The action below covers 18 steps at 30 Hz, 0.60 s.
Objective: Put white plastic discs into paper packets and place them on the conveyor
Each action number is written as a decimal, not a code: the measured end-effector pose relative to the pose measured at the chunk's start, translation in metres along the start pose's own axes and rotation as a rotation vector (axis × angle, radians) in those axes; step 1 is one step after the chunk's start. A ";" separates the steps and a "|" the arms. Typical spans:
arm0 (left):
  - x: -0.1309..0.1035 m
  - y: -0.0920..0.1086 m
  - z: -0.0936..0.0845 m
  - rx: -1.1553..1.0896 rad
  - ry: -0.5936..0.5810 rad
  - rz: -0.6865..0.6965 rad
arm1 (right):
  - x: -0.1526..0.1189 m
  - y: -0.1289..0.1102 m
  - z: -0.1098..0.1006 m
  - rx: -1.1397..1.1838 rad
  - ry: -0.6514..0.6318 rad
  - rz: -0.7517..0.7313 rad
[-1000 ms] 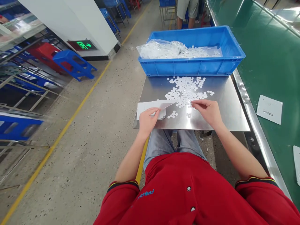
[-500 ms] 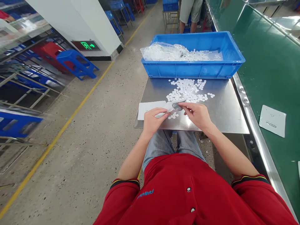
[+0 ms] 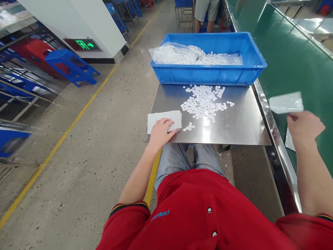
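Observation:
My left hand (image 3: 160, 132) rests with its fingers on a small stack of white cards (image 3: 163, 120) at the front left corner of the steel table (image 3: 239, 125). My right hand (image 3: 304, 126) is out to the right, above the green conveyor belt (image 3: 293, 59), pinching one white card (image 3: 286, 102) that shows blurred. A second white card (image 3: 289, 140) lies on the belt just under that hand. Many small white discs (image 3: 204, 100) are spread over the middle of the table.
A blue bin (image 3: 208, 59) with a clear bag of discs stands at the table's far edge. Someone's legs (image 3: 205, 14) show beyond it. Blue stools (image 3: 70, 66) and metal racks stand left of a yellow floor line (image 3: 78, 118).
My right hand has left the table's middle and swung right over the belt with a white card in it. My left hand has settled onto the card stack.

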<state>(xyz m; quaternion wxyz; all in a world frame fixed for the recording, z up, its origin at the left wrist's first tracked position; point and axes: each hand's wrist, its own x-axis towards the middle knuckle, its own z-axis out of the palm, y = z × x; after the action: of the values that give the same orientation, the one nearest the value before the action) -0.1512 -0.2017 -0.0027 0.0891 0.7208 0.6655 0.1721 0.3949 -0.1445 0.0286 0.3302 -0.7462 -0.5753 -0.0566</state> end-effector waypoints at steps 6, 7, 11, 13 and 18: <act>-0.003 -0.003 0.007 -0.172 0.120 -0.065 | -0.001 -0.019 0.014 -0.353 -0.143 0.285; -0.003 -0.003 0.008 -0.225 0.142 -0.106 | 0.001 -0.040 0.020 -0.316 -0.152 0.223; -0.002 -0.001 0.009 -0.391 0.232 -0.226 | 0.007 -0.131 0.069 -0.057 -0.366 -0.063; -0.003 -0.001 0.008 -0.418 0.237 -0.224 | 0.010 -0.167 0.102 0.004 -0.433 -0.128; -0.009 -0.007 0.000 -0.449 0.062 -0.038 | 0.020 -0.207 0.158 -0.037 -0.457 -0.072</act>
<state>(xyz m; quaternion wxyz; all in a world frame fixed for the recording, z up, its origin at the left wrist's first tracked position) -0.1584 -0.2095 -0.0065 0.2301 0.6646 0.6264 0.3361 0.1694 -0.0154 0.0042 0.1752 -0.7247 -0.6601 0.0915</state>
